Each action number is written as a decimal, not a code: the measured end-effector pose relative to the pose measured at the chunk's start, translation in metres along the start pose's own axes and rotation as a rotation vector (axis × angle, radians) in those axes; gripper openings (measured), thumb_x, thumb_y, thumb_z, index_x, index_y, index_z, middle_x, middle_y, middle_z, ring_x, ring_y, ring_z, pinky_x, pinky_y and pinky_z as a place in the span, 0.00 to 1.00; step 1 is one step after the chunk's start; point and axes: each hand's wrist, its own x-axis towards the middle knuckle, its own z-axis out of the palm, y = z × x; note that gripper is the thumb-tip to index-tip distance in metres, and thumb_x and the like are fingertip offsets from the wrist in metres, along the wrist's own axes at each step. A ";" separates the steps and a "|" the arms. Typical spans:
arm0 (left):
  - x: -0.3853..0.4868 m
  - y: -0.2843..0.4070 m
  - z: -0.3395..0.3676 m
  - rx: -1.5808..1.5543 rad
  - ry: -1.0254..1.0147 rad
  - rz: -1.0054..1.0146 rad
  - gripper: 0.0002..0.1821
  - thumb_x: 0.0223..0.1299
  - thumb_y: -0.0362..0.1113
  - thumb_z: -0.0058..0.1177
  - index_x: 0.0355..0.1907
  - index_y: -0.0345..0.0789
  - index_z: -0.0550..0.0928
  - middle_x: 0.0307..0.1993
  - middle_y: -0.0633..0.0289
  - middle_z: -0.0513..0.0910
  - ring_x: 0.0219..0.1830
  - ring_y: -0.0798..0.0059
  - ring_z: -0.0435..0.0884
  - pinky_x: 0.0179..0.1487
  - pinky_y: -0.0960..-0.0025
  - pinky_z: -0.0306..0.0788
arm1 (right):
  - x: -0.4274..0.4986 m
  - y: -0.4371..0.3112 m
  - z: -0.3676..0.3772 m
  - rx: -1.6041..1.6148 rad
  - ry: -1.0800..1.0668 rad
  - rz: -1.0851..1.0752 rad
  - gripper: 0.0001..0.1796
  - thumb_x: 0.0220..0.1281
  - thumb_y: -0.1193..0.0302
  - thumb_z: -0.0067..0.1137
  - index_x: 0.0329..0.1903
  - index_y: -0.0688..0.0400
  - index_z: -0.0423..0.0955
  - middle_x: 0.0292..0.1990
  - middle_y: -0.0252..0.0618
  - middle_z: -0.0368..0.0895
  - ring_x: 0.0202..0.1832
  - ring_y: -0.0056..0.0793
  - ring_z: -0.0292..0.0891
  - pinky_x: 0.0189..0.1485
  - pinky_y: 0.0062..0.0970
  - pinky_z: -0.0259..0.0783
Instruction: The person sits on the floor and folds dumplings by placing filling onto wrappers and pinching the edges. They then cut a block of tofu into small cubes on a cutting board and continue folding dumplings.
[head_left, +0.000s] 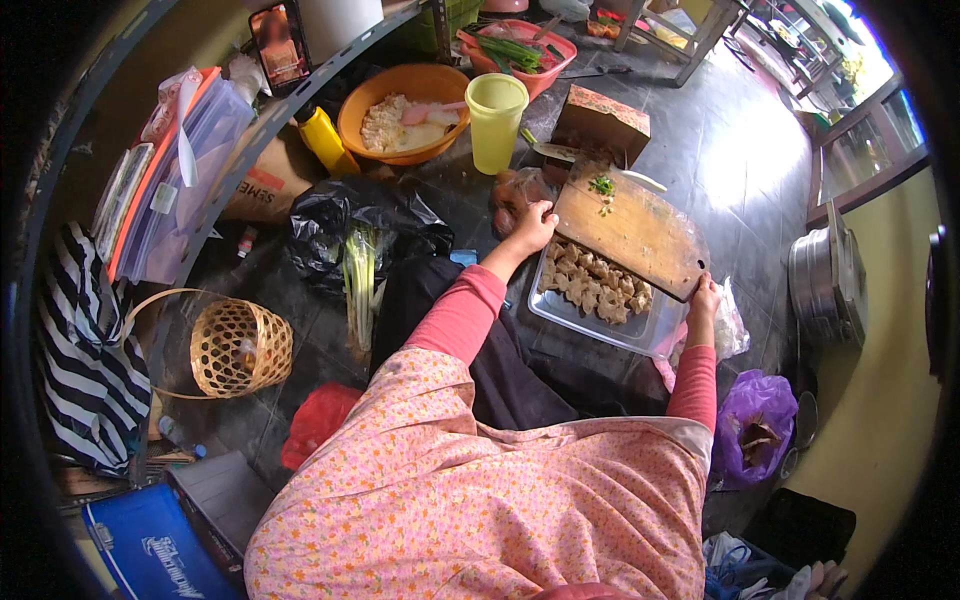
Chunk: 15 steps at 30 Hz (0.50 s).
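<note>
A wooden cutting board (637, 225) is held between my two hands, with a little heap of chopped green onion (602, 186) near its far left end. My left hand (534, 226) grips the board's left edge. At its near right corner, beside the hanging hole, my right hand (703, 298) holds on. Beneath the board a clear plastic container (570, 315) contains several brownish, lumpy food pieces (596, 281); the board covers its far side. Behind the board lies a knife (553, 151), partly hidden, next to a cardboard box (607, 124).
An orange basin (409, 154) with a pale mixture, a yellow-green plastic tumbler (496, 124) and a pink basin (551, 79) of vegetables stand ahead. Leafy stalks (361, 281) lie on a black plastic bag (322, 240). A woven bamboo basket (240, 349) sits left, a purple bag (756, 427) right.
</note>
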 end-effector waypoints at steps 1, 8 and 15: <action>-0.003 0.005 -0.003 -0.024 -0.031 -0.027 0.23 0.58 0.35 0.51 0.53 0.22 0.70 0.51 0.46 0.75 0.53 0.63 0.74 0.57 0.68 0.66 | -0.006 -0.005 -0.004 -0.022 -0.021 -0.017 0.15 0.66 0.60 0.46 0.31 0.58 0.72 0.23 0.25 0.70 0.24 0.15 0.64 0.26 0.18 0.61; -0.043 0.035 -0.013 -0.215 -0.146 0.036 0.22 0.61 0.34 0.49 0.56 0.24 0.68 0.47 0.56 0.76 0.44 0.76 0.75 0.47 0.75 0.70 | -0.089 -0.038 -0.044 0.293 -0.074 -0.023 0.18 0.69 0.58 0.40 0.49 0.58 0.67 0.40 0.33 0.75 0.37 0.24 0.74 0.35 0.26 0.71; -0.128 0.063 -0.002 -0.423 -0.326 0.064 0.20 0.62 0.35 0.47 0.55 0.29 0.70 0.30 0.73 0.74 0.27 0.89 0.68 0.30 0.82 0.65 | -0.196 -0.043 -0.115 0.448 -0.022 0.067 0.28 0.70 0.53 0.34 0.62 0.60 0.56 0.57 0.41 0.67 0.54 0.37 0.68 0.56 0.35 0.65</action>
